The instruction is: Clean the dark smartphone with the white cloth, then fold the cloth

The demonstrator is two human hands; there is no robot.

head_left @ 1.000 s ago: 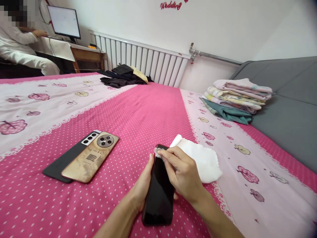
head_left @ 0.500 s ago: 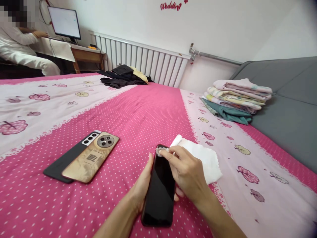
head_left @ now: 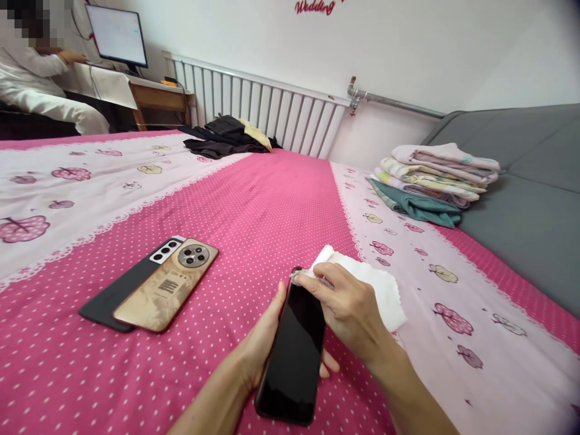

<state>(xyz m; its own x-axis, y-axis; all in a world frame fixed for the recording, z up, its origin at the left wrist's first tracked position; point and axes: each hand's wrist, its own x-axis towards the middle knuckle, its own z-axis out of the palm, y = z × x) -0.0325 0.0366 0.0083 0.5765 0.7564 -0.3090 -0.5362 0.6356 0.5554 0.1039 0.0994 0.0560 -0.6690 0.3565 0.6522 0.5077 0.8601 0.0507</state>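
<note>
A smartphone (head_left: 292, 356) with a dark, glossy screen lies face up in my left hand (head_left: 260, 347). The thumb runs along its left edge, and fingertips show past its right edge. My right hand (head_left: 356, 308) pinches a small greyish wad of cloth or tissue (head_left: 296, 278) against the top end of the screen. Behind and to the right of that hand, a white cloth (head_left: 389, 296) lies spread on the bed, partly covered by the hand. To the left, a gold phone (head_left: 165, 290) rests back up, overlapping a dark grey phone (head_left: 115, 296).
The bed has a pink dotted and flowered cover (head_left: 254, 211). Folded bedding (head_left: 435, 181) is stacked by the grey headboard (head_left: 539, 199). Dark clothes (head_left: 226, 136) lie near the radiator (head_left: 263, 103). At the far left a person sits at a desk with a monitor (head_left: 118, 35).
The phone's top end has shifted slightly right and its lower end slightly toward me. My right hand and the wad have moved a little right along the top of the screen.
</note>
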